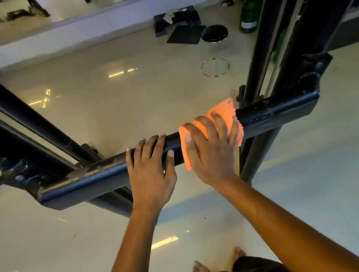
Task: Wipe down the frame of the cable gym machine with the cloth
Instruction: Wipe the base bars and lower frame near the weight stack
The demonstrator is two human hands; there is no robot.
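We have the folded orange microfibre cloth (222,114) draped over the top of the dark blue, chipped-paint horizontal crossbar (276,110) of the cable machine frame, toward its right half. Our right hand (212,151) lies flat on the cloth, fingers straight and spread wide, pressing it down onto the bar. Our left hand (150,171) rests on bare bar just beside the cloth, fingers fairly close together and bent over the far edge, thumb on the near side; it steadies us and holds nothing else.

Progress, as we judge it: wiping of the crossbar is under way, near its middle. We cannot tell from the surface which stretches have already been cleaned; the paint looks equally dull and flaked on both sides of the cloth. The right end of the bar, the left end with its bolted bracket (20,176), and the dark uprights on the left (15,111) and right (275,32) appear to remain. We therefore rate the task as early to partway.

Containers: on the cream tiled floor (119,93) by the far wall stand a dark box-like object (159,24) with white paper or cloth showing on top, and a tall green bottle-shaped vessel (248,15). We cannot tell their contents. A black round stool (214,32) stands near them.
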